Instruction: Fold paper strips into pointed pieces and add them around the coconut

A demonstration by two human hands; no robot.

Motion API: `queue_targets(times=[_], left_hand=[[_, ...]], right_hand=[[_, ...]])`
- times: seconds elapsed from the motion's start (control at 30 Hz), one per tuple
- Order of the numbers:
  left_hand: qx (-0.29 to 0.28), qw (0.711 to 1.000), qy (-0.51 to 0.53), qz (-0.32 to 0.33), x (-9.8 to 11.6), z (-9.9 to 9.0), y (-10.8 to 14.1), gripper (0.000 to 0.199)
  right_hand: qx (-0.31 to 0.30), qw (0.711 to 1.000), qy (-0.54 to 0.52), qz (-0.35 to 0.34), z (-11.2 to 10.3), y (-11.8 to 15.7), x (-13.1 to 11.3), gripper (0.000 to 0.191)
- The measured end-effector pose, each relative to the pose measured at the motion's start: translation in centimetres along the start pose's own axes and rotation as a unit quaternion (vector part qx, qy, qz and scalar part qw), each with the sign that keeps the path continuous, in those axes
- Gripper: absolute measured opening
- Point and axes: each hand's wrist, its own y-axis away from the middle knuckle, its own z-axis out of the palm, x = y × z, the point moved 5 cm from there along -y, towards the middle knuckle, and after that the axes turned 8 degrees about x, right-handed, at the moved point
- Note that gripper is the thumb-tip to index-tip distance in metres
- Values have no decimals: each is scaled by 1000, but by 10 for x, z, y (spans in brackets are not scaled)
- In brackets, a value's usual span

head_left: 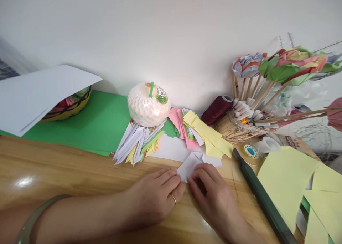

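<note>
A small piece of folded white paper (190, 164) lies on the wooden table between my two hands. My left hand (161, 194), with a ring on one finger, presses its curled fingers on the paper's left lower edge. From the other side, my right hand (213, 192) pinches the right lower edge, its thumb and forefinger close together. Just beyond are folded paper strips (136, 140) in white, yellow and green, fanned out under a wrapped coconut (148, 105). Yellow paper strips (205, 130) and pink paper strips (183, 128) lie behind my right hand.
A green sheet (104, 122) runs along the wall, with white sheets (48, 94) over a basket (80, 106) at left. At right stand a maroon thread spool (217, 110), a holder with paper flowers (296, 67), a dark green cutter-like tool (263, 197) and yellow sheets (288, 176).
</note>
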Motion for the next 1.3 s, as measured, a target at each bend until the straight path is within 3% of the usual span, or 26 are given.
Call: queue_targets(times=[0.2, 0.73, 0.87, 0.97, 1.03, 1.17, 1.3], left_hand=[[-66, 998, -4, -11, 2, 8, -1, 33], [-59, 998, -27, -2, 2, 6, -1, 32], [-51, 998, -39, 18, 0, 1, 0, 32], [-41, 997, -55, 35, -6, -2, 1, 32], [-36, 997, -69, 27, -11, -2, 2, 32], [-29, 998, -51, -6, -18, -2, 0, 28], [4, 1000, 5, 9, -15, -6, -1, 28]], right_hand=[[-10, 1000, -7, 12, 2, 1, 1, 14], [-8, 999, -30, 35, 1, -2, 7, 12], [-17, 999, -10, -43, -12, 0, 12, 18], [-34, 986, 39, -158, -21, 4, 1, 25], [-37, 979, 46, -193, -22, 4, -11, 25], [-49, 979, 11, -199, -17, 3, -34, 22], [-26, 984, -32, -173, -16, 3, -38, 19]])
